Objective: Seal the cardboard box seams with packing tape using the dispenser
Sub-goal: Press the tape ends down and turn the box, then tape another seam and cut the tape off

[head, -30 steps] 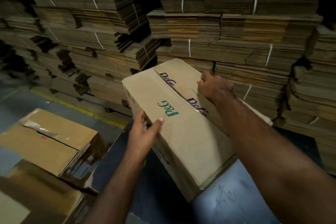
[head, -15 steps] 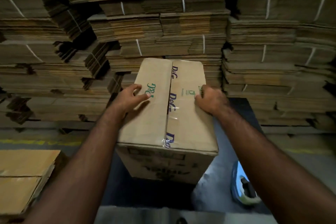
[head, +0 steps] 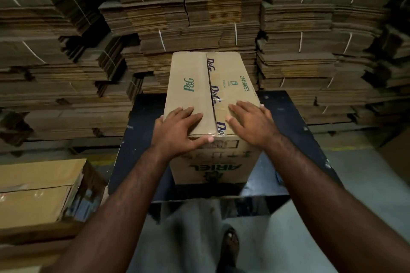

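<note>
- head view: the brown cardboard box [head: 199, 95] printed "p&g" stood on the dark blue table [head: 295, 117], its top flaps closed with clear tape along the centre seam.
- my left hand [head: 177, 128] lay flat on the left flap, fingers straight, thumb over the near edge.
- my right hand [head: 250, 124] pressed the right flap, fingers spread.
- flattened cardboard stacks [head: 188, 17] rose behind.

Tall stacks of flattened brown corrugated cardboard bound with white straps [head: 199, 29] fill the whole back wall. A dark blue flat-topped work table [head: 295, 131] stands before them on a grey concrete floor [head: 366, 179] under dim, warm light.
</note>
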`<state>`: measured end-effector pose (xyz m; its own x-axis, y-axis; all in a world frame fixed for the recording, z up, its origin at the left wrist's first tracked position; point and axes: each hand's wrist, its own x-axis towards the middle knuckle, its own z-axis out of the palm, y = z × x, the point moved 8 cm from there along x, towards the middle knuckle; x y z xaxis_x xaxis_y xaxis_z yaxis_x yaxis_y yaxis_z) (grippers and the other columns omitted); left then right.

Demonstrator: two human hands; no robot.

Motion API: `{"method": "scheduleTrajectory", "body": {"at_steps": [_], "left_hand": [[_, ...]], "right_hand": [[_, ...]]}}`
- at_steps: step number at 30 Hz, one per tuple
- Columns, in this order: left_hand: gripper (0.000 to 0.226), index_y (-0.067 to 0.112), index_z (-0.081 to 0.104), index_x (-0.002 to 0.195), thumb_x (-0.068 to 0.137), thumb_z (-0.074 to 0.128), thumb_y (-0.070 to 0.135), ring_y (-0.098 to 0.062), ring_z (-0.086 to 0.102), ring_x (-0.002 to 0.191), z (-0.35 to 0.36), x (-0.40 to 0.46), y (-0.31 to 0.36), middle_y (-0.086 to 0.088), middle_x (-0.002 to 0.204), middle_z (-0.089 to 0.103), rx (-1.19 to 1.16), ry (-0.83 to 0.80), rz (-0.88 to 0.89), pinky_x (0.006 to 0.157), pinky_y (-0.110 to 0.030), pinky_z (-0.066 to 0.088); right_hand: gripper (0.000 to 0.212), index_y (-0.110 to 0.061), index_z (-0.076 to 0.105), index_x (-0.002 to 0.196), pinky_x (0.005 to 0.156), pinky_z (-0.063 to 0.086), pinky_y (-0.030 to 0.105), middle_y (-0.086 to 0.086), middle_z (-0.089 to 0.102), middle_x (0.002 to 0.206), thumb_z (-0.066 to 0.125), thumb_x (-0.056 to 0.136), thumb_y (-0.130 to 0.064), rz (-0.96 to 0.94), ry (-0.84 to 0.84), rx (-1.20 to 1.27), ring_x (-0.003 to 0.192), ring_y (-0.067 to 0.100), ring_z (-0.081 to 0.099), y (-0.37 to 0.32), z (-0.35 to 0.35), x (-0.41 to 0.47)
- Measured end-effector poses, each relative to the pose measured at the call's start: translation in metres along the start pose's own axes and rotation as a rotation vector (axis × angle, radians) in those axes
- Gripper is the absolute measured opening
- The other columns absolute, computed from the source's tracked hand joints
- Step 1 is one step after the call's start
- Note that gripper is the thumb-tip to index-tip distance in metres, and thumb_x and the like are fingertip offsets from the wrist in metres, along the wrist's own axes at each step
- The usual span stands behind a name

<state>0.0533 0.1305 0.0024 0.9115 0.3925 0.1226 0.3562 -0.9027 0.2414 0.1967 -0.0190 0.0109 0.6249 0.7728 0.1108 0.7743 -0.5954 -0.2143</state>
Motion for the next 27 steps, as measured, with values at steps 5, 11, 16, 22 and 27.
{"method": "scheduleTrajectory", "body": {"at_steps": [5, 11, 16, 22, 27], "left_hand": [[0.082, 0.034, 0.042, 0.147, 0.082, 0.033, 0.084, -0.018, 0.027, 0.147, 0.001, -0.013, 0.011, 0.004, 0.159, 0.036, 0.083, 0.078, 0.038, 0.116, -0.06, 0.016], [0.075, 0.024, 0.044, 0.147, 0.092, 0.023, 0.071, -0.021, 0.034, 0.145, 0.014, -0.01, 0.023, 0.001, 0.156, 0.041, 0.165, 0.164, 0.046, 0.113, -0.06, 0.025], [0.071, 0.024, 0.031, 0.154, 0.097, 0.023, 0.066, -0.019, 0.019, 0.151, 0.019, 0.021, 0.021, 0.003, 0.163, 0.027, 0.138, 0.094, 0.001, 0.118, -0.057, 0.012], [0.056, 0.014, 0.045, 0.147, 0.097, 0.044, 0.038, -0.019, 0.035, 0.145, 0.026, 0.034, 0.069, -0.004, 0.153, 0.046, -0.031, 0.207, 0.149, 0.119, -0.047, 0.021], [0.047, 0.02, 0.055, 0.138, 0.099, 0.044, 0.042, -0.014, 0.044, 0.139, 0.037, 0.04, 0.085, 0.003, 0.147, 0.053, 0.036, 0.308, 0.133, 0.112, -0.044, 0.029]], "right_hand": [[0.063, -0.03, 0.038, 0.147, 0.117, 0.009, 0.057, -0.001, 0.036, 0.155, 0.027, 0.097, -0.066, -0.042, 0.016, -0.039, 0.144, 0.015, 0.026, -0.003, 0.002, -0.03], [0.08, -0.03, 0.031, 0.151, 0.118, 0.01, 0.053, -0.002, 0.031, 0.159, 0.016, 0.09, -0.078, -0.063, 0.051, -0.094, 0.146, 0.014, 0.023, 0.01, 0.011, -0.023], [0.083, -0.029, 0.035, 0.15, 0.118, 0.011, 0.051, -0.001, 0.033, 0.158, 0.018, 0.087, -0.08, -0.081, 0.047, -0.053, 0.146, 0.014, 0.024, 0.019, 0.011, 0.009], [0.046, -0.014, 0.061, 0.126, 0.099, 0.038, 0.029, 0.006, 0.06, 0.128, 0.044, 0.096, -0.045, 0.017, 0.376, 0.464, 0.119, 0.023, 0.052, 0.068, -0.01, 0.015], [0.03, -0.011, 0.061, 0.116, 0.091, 0.045, 0.034, 0.005, 0.063, 0.112, 0.047, 0.1, -0.033, 0.23, 0.56, 0.578, 0.106, 0.023, 0.059, 0.146, 0.011, -0.03]]}}
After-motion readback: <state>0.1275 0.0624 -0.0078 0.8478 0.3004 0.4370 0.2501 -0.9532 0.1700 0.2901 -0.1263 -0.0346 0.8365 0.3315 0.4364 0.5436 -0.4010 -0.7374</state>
